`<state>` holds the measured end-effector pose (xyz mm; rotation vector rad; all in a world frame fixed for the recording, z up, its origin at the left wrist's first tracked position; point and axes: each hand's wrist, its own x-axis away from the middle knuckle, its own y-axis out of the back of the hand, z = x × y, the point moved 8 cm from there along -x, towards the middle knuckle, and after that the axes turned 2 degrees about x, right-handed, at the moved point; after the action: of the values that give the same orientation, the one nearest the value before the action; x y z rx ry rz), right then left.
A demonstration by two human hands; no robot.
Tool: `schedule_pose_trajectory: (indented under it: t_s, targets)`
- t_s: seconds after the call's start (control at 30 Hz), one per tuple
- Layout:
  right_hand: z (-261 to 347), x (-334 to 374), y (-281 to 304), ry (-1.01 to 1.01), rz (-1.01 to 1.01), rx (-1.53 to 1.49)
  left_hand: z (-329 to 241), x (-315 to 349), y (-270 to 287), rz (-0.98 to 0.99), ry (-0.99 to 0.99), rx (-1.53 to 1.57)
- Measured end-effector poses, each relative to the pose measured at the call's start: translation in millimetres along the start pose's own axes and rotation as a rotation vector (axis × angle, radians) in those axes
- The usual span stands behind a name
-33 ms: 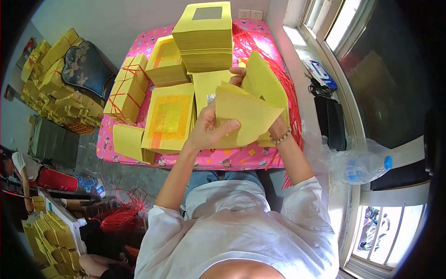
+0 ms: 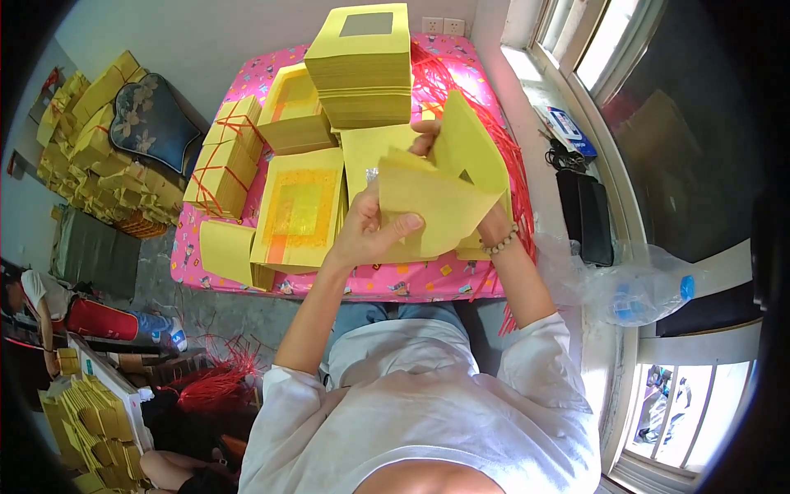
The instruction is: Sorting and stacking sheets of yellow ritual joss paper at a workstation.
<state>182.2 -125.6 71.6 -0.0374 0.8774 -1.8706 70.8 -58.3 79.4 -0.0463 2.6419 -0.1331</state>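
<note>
My left hand grips the near side of a folded sheet of yellow paper, with the thumb lying across its front. The far flap of the paper stands up, and the sheet is curved open between my hands. Behind it, my right hand is mostly hidden. Its curled fingertips show at the flap's left edge, and its wrist with a bead bracelet comes out below the paper. Under my hands lies a stack of yellow paper. To the left is another yellow stack with an orange patterned panel.
A tall yellow paper stack rises at the back of the pink-covered table. Bundles tied with red string stand at left, and red strands trail along the right side. A large plastic bottle lies by the window. Another person is at far left.
The near part of the yellow paper and my left hand have shifted very slightly to the left. Otherwise the scene looks the same.
</note>
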Motion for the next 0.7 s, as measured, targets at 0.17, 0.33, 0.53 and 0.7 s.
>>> schedule_pose_trajectory:
  t_s: [0.17, 0.33, 0.53, 0.7]
  targets:
    - [15.8, 26.2, 53.9, -0.067, -0.038, 0.058, 14.0, 11.0, 28.9, -0.112, 0.061, 0.331]
    - [18.0, 62.2, 69.1, -0.121, 0.092, -0.364, 20.9, 13.5, 40.5, -0.312, 0.188, 0.36]
    - [16.2, 84.9, 50.9, -0.05, 0.058, -0.352, 29.3, 16.9, 37.2, -0.274, 0.443, 0.486]
    - [8.1, 94.4, 45.7, -0.051, -0.047, -0.493, 24.6, 17.9, 34.2, -0.327, 0.482, 0.479]
